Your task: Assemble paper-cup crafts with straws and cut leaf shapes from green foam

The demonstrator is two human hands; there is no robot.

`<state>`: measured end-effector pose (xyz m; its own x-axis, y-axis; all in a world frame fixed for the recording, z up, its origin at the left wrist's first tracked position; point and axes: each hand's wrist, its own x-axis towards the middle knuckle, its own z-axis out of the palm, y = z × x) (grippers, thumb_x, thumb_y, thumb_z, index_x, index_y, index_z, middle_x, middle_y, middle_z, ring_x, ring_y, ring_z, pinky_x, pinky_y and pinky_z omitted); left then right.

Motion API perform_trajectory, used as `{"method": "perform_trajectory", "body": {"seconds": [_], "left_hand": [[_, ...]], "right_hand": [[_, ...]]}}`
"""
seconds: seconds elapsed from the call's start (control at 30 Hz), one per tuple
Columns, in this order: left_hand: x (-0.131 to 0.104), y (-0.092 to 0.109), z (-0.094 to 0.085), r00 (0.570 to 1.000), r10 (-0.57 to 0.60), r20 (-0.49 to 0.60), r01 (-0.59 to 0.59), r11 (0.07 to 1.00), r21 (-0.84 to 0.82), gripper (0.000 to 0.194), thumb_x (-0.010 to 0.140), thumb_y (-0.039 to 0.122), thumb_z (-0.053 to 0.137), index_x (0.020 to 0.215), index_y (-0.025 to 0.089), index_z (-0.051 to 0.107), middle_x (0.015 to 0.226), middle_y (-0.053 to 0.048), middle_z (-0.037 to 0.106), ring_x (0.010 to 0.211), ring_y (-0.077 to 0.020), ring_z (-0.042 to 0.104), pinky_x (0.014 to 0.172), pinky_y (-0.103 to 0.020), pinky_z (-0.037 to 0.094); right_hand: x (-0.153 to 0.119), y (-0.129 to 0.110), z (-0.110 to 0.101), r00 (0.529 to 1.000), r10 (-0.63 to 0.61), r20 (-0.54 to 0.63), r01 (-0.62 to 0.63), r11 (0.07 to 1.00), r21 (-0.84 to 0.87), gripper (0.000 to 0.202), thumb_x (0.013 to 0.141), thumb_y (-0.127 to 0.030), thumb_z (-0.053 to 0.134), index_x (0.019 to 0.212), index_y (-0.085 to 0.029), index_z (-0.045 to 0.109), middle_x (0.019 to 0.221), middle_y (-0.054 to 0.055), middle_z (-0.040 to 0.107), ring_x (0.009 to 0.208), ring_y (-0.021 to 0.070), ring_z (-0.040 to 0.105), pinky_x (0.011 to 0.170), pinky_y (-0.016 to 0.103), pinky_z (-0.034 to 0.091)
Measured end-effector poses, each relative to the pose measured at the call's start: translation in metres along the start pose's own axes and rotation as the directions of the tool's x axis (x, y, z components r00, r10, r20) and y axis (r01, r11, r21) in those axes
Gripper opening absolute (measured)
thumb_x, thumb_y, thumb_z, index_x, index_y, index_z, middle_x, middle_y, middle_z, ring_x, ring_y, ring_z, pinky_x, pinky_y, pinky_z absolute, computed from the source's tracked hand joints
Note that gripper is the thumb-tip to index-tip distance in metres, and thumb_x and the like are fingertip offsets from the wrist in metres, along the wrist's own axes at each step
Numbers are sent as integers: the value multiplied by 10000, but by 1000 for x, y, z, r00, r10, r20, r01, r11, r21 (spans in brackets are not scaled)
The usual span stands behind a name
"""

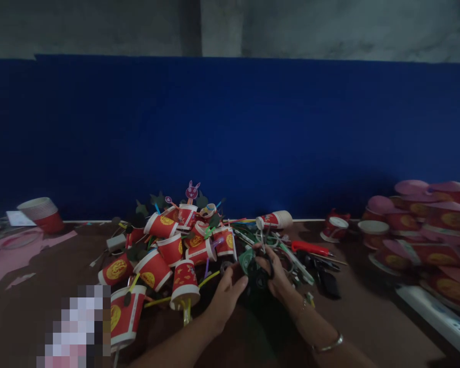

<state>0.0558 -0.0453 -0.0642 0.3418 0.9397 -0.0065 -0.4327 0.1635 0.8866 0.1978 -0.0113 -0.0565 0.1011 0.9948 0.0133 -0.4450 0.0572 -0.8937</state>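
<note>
My right hand (276, 276) is closed around the black handles of a pair of scissors (270, 268), with the blades pointing up and away from me. My left hand (229, 291) is beside it, fingers curled and thumb at the edge of a piece of green paper (247, 259) with a pale drawing on it. The paper's lower part is dark and hard to make out between the hands. Just left of my hands lies a heap of red paper cups (184, 281), several with coloured straws and paper cutouts attached.
White-and-green strips (297, 263), a red utility knife (311, 249) and a black object (328, 283) lie to the right. Pink-topped cups (446, 217) are piled at far right, behind a white power strip (437, 317). Stacked cups (42, 212) and pink paper (11, 255) are at left.
</note>
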Motion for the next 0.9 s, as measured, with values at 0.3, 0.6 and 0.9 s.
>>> {"method": "perform_trajectory", "body": {"seconds": [0.3,0.6,0.9], "left_hand": [[8,-5,-12,956,129,-263,-62,967,248,305,723,399,587,909,158,562,540,59,481,450,-75,424,408,-183,320],[6,-4,-6,966,53,-254,15,965,261,359,665,482,618,810,159,560,493,66,453,384,-65,367,366,-185,277],[6,1,-18,853,369,-369,-207,888,410,278,772,451,530,815,180,578,803,-35,618,765,-174,557,724,-273,443]], "right_hand": [[-8,5,7,989,-52,140,65,994,-92,350,565,-256,763,839,-211,548,699,-37,585,553,111,535,502,210,420],[-13,14,12,989,-63,131,75,994,-82,373,618,-348,740,881,-230,502,611,-56,556,483,113,513,450,207,392],[-23,15,20,920,-62,387,180,944,-277,281,684,-403,684,782,-179,546,657,-2,589,594,133,538,549,229,434]]}}
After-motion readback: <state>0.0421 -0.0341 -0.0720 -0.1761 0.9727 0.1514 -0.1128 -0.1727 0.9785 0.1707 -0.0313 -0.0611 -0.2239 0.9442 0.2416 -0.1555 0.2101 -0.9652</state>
